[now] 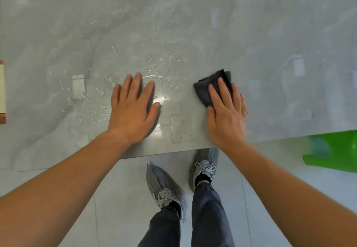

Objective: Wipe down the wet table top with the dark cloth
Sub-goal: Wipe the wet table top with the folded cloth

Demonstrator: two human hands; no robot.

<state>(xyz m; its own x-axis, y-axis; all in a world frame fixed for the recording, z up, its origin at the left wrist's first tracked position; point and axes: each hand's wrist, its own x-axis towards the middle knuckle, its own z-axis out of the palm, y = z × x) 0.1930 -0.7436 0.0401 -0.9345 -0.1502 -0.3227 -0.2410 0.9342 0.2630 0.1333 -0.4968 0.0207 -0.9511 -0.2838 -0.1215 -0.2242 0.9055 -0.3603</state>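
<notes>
Table (pixel 270 34): grey, glossy, with drops and puddles in the middle, just beyond the left hand.
Cloth (pixel 212 86): dark, folded, on the table near its front edge, right of the puddles.
Right hand (pixel 228 115): flat on the cloth, fingers straight, pressing it down.
Left hand (pixel 131 111): released, palm down on the table, fingers spread, grasping nothing.
Floor: shoes (pixel 164 185) in grey covers.

Two hands, the left hand (pixel 133 111) and the right hand (pixel 226 113); one dark cloth (pixel 204 91); one tabletop (pixel 77 24); two shoes (pixel 164 186); one green object (pixel 338 156).
</notes>
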